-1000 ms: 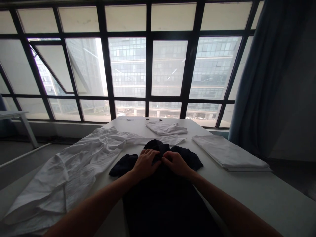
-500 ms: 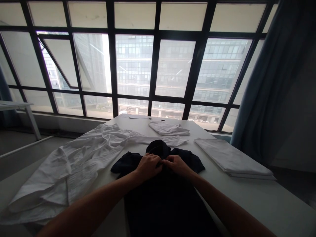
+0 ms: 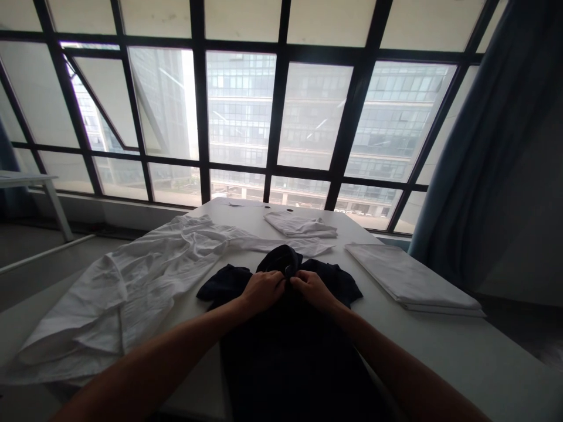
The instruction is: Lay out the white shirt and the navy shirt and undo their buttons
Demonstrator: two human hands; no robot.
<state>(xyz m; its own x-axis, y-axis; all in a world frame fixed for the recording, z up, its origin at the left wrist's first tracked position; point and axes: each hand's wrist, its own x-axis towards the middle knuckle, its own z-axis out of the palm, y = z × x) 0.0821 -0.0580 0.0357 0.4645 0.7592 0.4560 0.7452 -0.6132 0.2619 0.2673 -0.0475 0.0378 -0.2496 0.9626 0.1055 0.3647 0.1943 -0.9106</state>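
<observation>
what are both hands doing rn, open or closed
Left hand: closed, fingers pinching the front of the dark shirt below its collar.
Right hand: closed, pinching the same spot on the shirt.

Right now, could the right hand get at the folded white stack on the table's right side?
Probably yes: the right hand is at the dark shirt's collar, and only that shirt's flat sleeve lies toward the folded white cloth stack, blocking nothing.
</observation>
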